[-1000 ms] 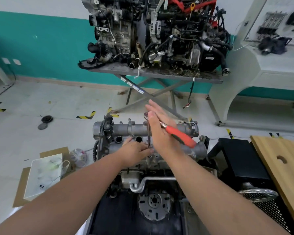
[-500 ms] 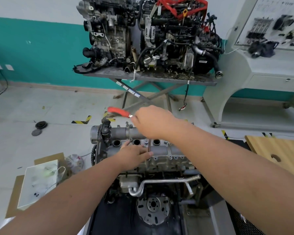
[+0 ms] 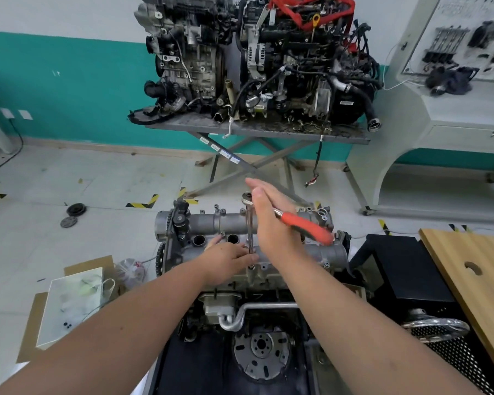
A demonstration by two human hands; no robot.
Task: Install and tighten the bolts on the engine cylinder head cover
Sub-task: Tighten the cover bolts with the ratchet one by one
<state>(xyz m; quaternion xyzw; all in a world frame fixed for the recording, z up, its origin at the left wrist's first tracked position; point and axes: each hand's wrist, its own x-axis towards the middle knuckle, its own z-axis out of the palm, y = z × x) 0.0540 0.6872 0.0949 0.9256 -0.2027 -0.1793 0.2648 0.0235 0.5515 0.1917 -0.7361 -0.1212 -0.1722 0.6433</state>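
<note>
Looking down past my two bare forearms, I see nearest me the round grey metal flywheel [image 3: 261, 353] on the end of the engine, with a bent silver pipe [image 3: 248, 312] just above it. Beyond those lies the grey cast-aluminium cylinder head cover [image 3: 330, 252], running left to right across the top of the engine on its stand, with dark round plug wells open near its left end.

My left hand [image 3: 226, 259] rests on the cover's near side, its fingers pinching the lower part of the slim steel extension bar [image 3: 250, 232], which stands upright with its foot on a small bolt [image 3: 251, 267] at the cover's near edge. My right hand [image 3: 271, 223] is flat and uncurled, fingers straight and pointing away from me, its palm pressed against the red-handled ratchet wrench [image 3: 305, 225]; the handle sticks out to the right beyond the hand, and the chrome ratchet head [image 3: 247, 199] sits atop the bar just left of my fingers.

To the left, on the floor, a white paper bag [image 3: 74, 303] lies on flattened brown cardboard. On the right, a pale wooden tabletop [image 3: 474, 269] overlaps a black box.

Farther off, two dirty engines [image 3: 257, 58] stand side by side on a grey scissor-legged steel table [image 3: 254, 129] before a teal and white wall.
</note>
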